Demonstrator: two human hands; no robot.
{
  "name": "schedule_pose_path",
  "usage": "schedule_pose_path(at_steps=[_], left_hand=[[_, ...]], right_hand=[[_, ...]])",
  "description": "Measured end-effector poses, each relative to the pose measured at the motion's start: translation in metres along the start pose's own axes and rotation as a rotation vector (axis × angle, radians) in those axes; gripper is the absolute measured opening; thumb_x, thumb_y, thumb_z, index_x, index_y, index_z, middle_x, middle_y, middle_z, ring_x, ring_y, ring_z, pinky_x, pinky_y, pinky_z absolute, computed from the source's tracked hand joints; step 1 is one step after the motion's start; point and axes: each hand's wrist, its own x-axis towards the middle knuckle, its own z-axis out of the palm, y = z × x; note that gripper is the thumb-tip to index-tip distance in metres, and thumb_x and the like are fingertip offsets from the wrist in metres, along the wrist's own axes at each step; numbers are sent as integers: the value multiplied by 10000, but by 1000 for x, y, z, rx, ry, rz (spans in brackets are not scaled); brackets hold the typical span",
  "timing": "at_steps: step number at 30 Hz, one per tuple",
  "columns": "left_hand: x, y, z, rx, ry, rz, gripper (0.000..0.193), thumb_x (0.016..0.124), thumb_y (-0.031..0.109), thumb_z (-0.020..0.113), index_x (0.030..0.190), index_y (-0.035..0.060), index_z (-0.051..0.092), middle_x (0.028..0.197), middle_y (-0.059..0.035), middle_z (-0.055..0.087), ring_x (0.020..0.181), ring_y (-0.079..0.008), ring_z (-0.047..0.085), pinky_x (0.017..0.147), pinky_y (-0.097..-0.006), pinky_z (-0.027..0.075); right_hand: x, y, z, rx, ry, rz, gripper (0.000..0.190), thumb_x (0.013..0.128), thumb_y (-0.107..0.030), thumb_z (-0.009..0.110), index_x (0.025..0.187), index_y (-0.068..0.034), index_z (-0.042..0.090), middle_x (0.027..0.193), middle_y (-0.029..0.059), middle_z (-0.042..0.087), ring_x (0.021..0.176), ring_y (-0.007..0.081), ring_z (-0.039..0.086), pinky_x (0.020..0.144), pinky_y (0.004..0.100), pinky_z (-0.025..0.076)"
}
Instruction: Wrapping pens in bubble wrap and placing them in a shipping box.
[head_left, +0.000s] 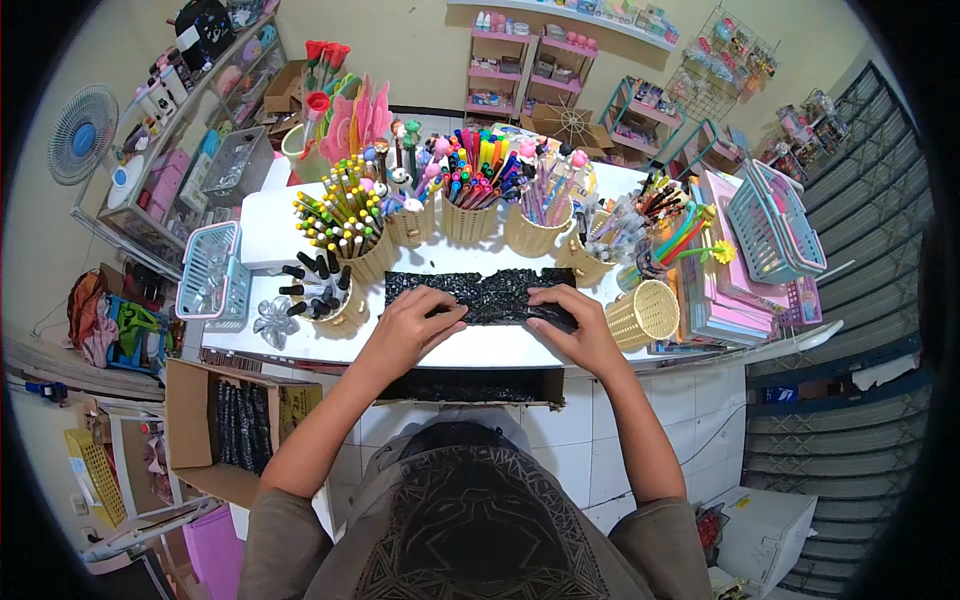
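Note:
A strip of black bubble wrap (495, 296) lies across the white tabletop (465, 349) in front of me, crumpled along its middle. My left hand (420, 319) rests on its left part, fingers bent and thumb near the index finger; whether it pinches the wrap is hidden. On the right part, my right hand (574, 322) touches the wrap with thumb and fingers spread apart. Directly behind the strip stands a beige woven cup of colored pens (471, 217). An empty beige cup (649, 311) leans right of my right hand. Left of my left hand is a cup of black-capped markers (337, 315).
More cups of pens and pencils (364, 255) ring the strip. Blue baskets stand left (214, 277) and right (776, 221), the latter on stacked books (731, 300). An open carton (191, 420) holds black-wrapped bundles (244, 416). Another box (469, 386) sits below the table edge.

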Motion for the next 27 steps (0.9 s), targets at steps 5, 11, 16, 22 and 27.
schedule_pose_path(at_steps=[5,11,16,22,27], left_hand=[[-1,-5,0,-61,-19,-19,267,914,157,887,1160,65,840,1075,-71,744,1020,-281,723,903,-430,568],[0,-6,-1,-75,-32,-17,259,922,170,884,1158,71,843,1084,-61,747,1027,-267,726,905,-422,543],[3,-10,-4,-43,-70,-16,255,933,188,879,1160,79,844,1103,-56,752,1041,-260,723,912,-416,516],[2,-11,-3,-31,-81,-4,248,938,196,879,1157,85,845,1113,-58,755,1042,-259,718,905,-415,505],[3,-10,-3,-34,-69,-3,211,966,228,851,1129,94,836,1090,-42,742,1048,-241,707,917,-409,501]], right_hand=[[5,-2,-6,25,-2,121,174,970,-107,836,1114,-11,817,1054,141,808,1004,278,771,921,377,580],[12,7,-3,133,26,250,143,1001,-86,791,1104,2,836,1003,113,805,958,185,740,906,334,551],[16,15,9,167,54,393,115,982,-22,765,1070,-15,840,1022,110,777,949,187,724,891,342,552],[7,-4,16,-131,173,108,237,889,89,729,1070,-27,829,1105,140,749,1014,314,749,911,379,579],[-5,-34,14,-581,309,-205,311,880,46,760,1174,-39,818,1200,138,777,1130,339,757,993,467,601]])
